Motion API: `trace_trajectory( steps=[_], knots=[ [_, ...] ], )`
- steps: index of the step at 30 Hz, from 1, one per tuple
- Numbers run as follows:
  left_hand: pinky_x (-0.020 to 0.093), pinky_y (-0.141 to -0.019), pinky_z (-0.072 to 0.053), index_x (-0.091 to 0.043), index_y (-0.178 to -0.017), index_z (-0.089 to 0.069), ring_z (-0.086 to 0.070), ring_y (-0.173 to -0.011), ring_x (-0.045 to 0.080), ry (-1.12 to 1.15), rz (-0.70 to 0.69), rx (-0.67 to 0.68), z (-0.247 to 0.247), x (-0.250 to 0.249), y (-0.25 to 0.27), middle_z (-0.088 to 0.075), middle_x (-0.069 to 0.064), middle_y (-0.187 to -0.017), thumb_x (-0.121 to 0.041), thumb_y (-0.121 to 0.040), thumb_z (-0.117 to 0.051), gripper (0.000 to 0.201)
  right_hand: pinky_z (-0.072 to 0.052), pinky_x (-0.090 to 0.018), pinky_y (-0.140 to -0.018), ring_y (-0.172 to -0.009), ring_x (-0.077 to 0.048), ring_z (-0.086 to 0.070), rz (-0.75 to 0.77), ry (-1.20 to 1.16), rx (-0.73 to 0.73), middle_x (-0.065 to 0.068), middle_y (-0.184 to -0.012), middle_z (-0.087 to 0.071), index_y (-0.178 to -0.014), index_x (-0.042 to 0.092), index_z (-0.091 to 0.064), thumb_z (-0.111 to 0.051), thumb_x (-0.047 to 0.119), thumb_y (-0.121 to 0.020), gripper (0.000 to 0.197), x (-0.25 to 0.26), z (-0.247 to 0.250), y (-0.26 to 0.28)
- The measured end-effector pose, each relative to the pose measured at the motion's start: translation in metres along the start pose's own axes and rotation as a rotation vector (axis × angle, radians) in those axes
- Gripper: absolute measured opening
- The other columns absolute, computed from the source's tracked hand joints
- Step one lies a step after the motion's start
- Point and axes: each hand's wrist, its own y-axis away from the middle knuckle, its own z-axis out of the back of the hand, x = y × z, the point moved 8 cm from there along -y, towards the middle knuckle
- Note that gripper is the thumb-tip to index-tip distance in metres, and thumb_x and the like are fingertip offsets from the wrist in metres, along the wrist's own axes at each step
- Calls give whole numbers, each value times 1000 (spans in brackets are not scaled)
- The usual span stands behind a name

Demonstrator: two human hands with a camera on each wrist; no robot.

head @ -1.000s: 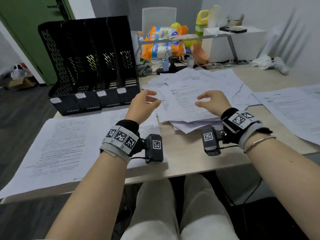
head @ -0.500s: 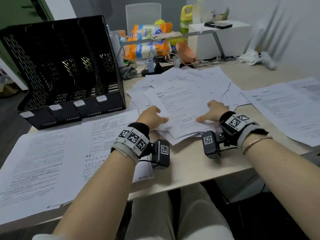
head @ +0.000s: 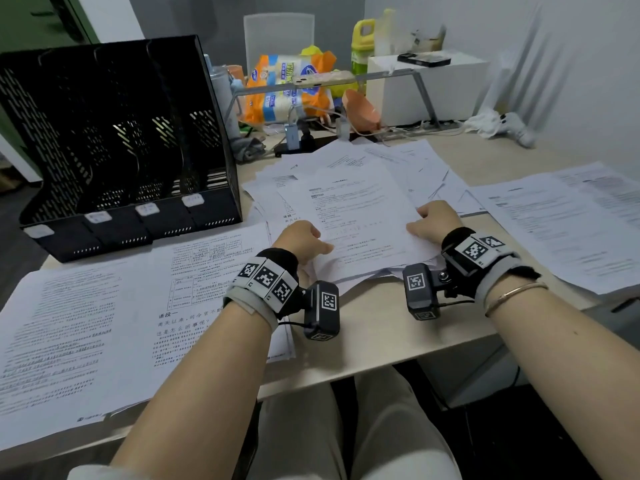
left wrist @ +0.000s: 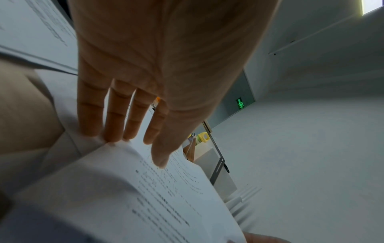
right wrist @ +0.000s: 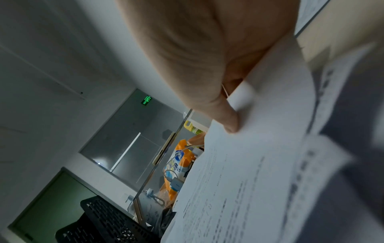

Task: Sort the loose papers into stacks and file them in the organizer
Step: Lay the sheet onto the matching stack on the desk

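While the left hand (head: 302,240) pinches the top sheet (head: 356,216) with fingers spread beneath, the right hand (head: 437,221) pinches its opposite edge.

The organizer (head: 117,150) stands at the desk's (head: 374,327) back left; loose papers (head: 353,188) lie right of it, more sheets (head: 104,327) in front.

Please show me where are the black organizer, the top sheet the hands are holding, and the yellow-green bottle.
black organizer (head: 138,133): head view, on its perforated dividers.
top sheet (head: 356,216): head view, on the printed middle of the page, between the hands.
yellow-green bottle (head: 362,46): head view, on its body below the handle.
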Motion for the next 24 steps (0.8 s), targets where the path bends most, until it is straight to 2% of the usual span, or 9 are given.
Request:
trace_trajectory(
  steps=[2,4,8,11,13,15,19,22,24],
  knots=[
    [37,-94,-48,-8,-126,-50,-56,-110,26,-3,3,2,0,-1,2,-55,9,-124,-27,-85,-67,48,-40,-27,-58,-81,-25,-54,18,-63,-40,-14,-78,-56,-82,6,-64,-53,5,-84,11,0,6,3],
    [39,-95,-48,-6,-133,-43,-56,-112,28,-5,11,4,0,-3,3,-55,12,-127,-28,-85,-66,57,-44,-31,-73,-89,-27,-56,61,-137,-123,-15,-89,-60,-93,6,-67,-52,7,-87,15,4,15,7],
    [38,-95,-48,-2,-140,-25,-54,-113,30,25,3,-32,4,-9,5,-50,14,-131,-32,-86,-64,73,-37,-30,-97,-121,-31,-50,197,-279,-227,-19,-127,-57,-123,-4,-56,-51,10,-94,32,23,29,17],
    [32,-94,-41,0,-139,-19,-49,-121,30,108,-27,-129,19,-13,8,-48,15,-136,-27,-91,-58,68,-39,-18,-85,-108,-21,-58,325,-409,-276,-10,-113,-65,-109,1,-63,-52,9,-93,21,39,34,23],
    [31,-95,-38,0,-139,-18,-48,-123,29,190,-41,-218,33,-12,10,-47,15,-136,-18,-92,-56,63,-38,-3,-72,-88,-3,-59,367,-484,-283,-6,-104,-64,-105,1,-64,-52,7,-92,18,47,35,27],
    [30,-95,-38,1,-139,-18,-47,-123,28,264,-60,-295,47,-10,11,-48,14,-134,-11,-92,-55,61,-36,3,-69,-78,7,-55,397,-536,-286,-3,-100,-62,-104,0,-64,-53,5,-92,17,52,36,29],
    [25,-73,-42,-1,-126,-38,-55,-100,23,284,-115,-423,68,-11,13,-58,10,-109,-7,-91,-49,37,-40,-1,-70,-91,-10,-57,407,-569,-277,-2,-100,-64,-104,2,-64,-54,7,-92,16,54,38,28],
    [30,-77,-44,-6,-113,-49,-56,-99,25,280,-184,-439,70,-22,12,-59,10,-111,-5,-89,-45,24,-40,-4,-70,-91,-12,-57,400,-530,-278,-4,-100,-64,-106,3,-63,-55,10,-93,18,50,41,27],
    [32,-76,-43,-8,-101,-47,-54,-98,27,272,-219,-430,66,-32,13,-57,11,-108,-3,-89,-43,14,-43,-12,-74,-91,-10,-57,402,-520,-295,-4,-101,-65,-107,5,-64,-55,10,-92,18,44,46,27]
  ],
)
